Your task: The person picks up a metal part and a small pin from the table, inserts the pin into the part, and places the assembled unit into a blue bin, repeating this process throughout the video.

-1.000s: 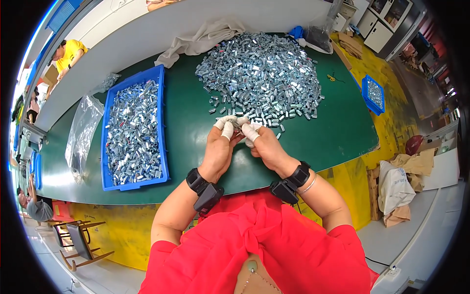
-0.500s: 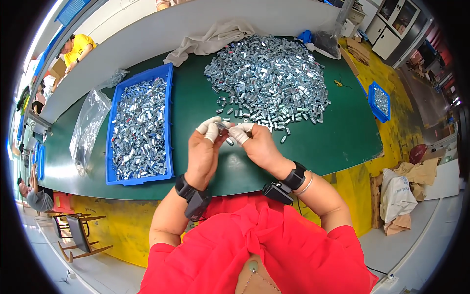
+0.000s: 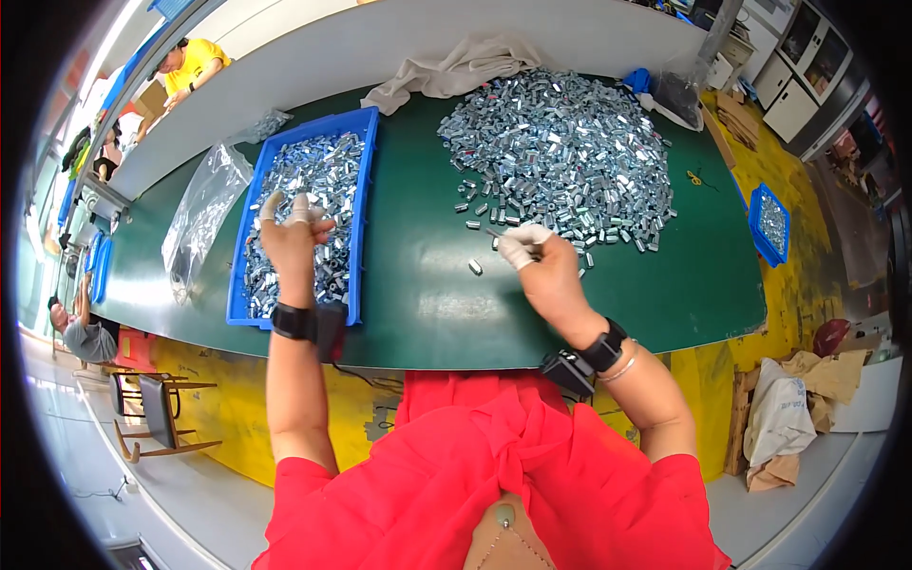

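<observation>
A worker's left hand [image 3: 293, 237] hovers with fingers spread over the blue tray [image 3: 366, 190], its fingertips capped in white finger cots, above the small silver metal parts [image 3: 323, 171] that fill the tray. The right hand [image 3: 543, 264], also capped at the fingertips, is closed in a pinch on a thin metal pin [image 3: 494, 232] that juts toward the left, just at the near edge of the large heap of silver parts [image 3: 560, 152] lying loose on the green counter [image 3: 427, 294]. A single stray part [image 3: 474, 268] lies on the counter between the two hands, closer to the right one. Both wrists wear black bands with a small black device attached.

Left of the tray, a crumpled clear plastic bag [image 3: 199, 214] rests on the counter. Beyond the heap, a beige cloth [image 3: 456, 71] is bunched at the far edge, with a blue rag [image 3: 636, 80] to its right. A smaller blue tray [image 3: 771, 220] holding more parts sits off the counter's right end, above a yellow floor [image 3: 760, 152]. Another person in a yellow shirt [image 3: 195, 62] sits across a pale second counter [image 3: 380, 43] at upper left.
</observation>
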A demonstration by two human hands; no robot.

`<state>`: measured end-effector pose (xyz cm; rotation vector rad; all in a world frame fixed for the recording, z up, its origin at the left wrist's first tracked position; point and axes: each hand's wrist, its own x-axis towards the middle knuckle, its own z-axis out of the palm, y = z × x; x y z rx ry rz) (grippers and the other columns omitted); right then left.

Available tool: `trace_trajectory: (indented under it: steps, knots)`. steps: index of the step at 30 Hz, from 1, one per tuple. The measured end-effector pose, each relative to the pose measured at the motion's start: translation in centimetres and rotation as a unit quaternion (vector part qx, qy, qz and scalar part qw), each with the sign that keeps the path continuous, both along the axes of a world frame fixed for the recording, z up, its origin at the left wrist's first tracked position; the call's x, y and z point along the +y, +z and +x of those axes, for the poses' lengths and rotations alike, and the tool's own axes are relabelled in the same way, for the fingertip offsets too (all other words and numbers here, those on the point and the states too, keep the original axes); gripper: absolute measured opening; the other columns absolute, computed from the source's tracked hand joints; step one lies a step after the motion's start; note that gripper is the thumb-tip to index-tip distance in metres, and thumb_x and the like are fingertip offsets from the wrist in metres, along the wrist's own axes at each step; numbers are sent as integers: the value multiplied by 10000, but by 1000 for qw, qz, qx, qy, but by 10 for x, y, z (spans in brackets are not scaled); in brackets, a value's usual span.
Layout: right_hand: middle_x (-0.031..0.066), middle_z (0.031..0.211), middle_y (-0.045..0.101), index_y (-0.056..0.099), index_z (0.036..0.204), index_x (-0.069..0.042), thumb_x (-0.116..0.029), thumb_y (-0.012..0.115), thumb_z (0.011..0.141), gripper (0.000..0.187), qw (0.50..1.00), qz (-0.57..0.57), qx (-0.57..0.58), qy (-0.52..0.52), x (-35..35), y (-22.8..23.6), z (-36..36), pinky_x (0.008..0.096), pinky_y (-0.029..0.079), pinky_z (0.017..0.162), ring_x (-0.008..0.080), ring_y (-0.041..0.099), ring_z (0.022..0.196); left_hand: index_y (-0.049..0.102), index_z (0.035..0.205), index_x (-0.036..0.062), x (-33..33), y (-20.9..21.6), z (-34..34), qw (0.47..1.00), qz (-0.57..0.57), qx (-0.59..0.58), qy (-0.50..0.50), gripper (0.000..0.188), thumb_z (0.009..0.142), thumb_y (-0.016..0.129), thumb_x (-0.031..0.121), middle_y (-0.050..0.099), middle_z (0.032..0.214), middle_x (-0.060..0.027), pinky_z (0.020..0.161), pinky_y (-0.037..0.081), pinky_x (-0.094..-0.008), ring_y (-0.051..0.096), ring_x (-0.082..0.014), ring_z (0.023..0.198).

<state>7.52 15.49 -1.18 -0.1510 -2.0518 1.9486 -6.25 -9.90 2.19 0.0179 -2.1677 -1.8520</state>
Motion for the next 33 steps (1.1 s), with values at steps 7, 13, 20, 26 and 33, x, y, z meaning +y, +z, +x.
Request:
trace_trajectory:
  steps: [7, 13, 20, 26, 33]
  knots:
    - [11, 731, 620, 638, 887, -1, -144, 620, 839, 152, 999, -17, -9, 51, -9, -5, 0, 225, 429, 598, 59, 536, 668, 538, 955, 16, 40, -1, 33, 921, -54, -184, -340, 272, 896, 545, 282, 565, 627, -31, 373, 332, -193, 468, -73, 418]
    - [47, 755, 641, 649, 896, 0, -167, 611, 845, 179, 997, 40, 18, 57, -6, 1, 5, 246, 435, 601, 67, 534, 667, 514, 1061, 28, 87, 1, 62, 854, 35, -196, -480, 291, 935, 468, 286, 506, 607, 3, 413, 283, -179, 383, -45, 443]
    - [9, 784, 631, 648, 926, 8, -173, 560, 887, 205, 983, 124, -65, 114, 4, 6, 13, 234, 438, 660, 74, 535, 727, 468, 1123, 20, 93, -10, 61, 808, 10, -196, -555, 317, 955, 426, 286, 371, 607, 49, 459, 286, -189, 362, -43, 523]
    - [2, 596, 544, 620, 770, 5, -282, 528, 895, 326, 977, 32, -134, 161, 2, -9, 15, 255, 367, 498, 69, 450, 546, 453, 1123, -1, 88, -10, 70, 821, -140, -89, -546, 248, 927, 477, 149, 446, 693, 15, 591, 418, -226, 422, -60, 597]
    - [-51, 556, 443, 562, 734, -23, -302, 499, 912, 337, 956, -39, -227, 181, 4, 0, 13, 226, 279, 444, 50, 358, 481, 458, 1106, -19, 81, -6, 78, 828, -164, -79, -530, 262, 880, 544, 81, 579, 790, -40, 661, 459, -235, 527, -82, 692]
